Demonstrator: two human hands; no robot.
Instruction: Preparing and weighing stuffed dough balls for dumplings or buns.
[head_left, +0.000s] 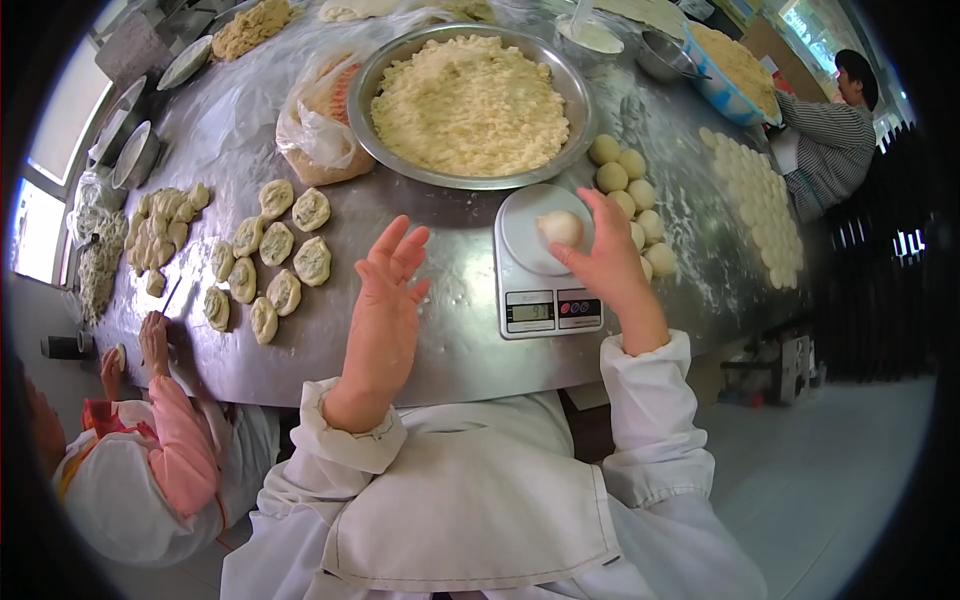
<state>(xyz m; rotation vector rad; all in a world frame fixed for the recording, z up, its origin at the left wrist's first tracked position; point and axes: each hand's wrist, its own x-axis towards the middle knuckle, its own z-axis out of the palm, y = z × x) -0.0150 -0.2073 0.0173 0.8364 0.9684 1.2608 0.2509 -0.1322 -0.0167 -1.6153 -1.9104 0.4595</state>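
Observation:
On the round plate of a white digital kitchen scale (550, 262) rests a pale dough ball (561, 227). My right hand (609, 251) is at the ball's right side, fingers spread, the thumb overlapping its lower edge; whether it touches cannot be told. The scale's small display is lit with digits. My left hand (391, 304) is raised over the steel table, palm turned inward, fingers apart and holding nothing. Just beyond the scale stands a wide steel basin (471, 180) heaped with crumbly pale-yellow filling (469, 105). Several round balls (641, 195) are clustered right of the scale.
Several filled dough pieces (276, 244) and dough lumps (159, 229) lie left on the steel table (450, 360). A plastic bag (319, 135) leans by the basin. Flattened dough pieces (757, 202) and a blue tub (731, 75) are right. Co-workers sit left (142, 480) and far right (829, 142).

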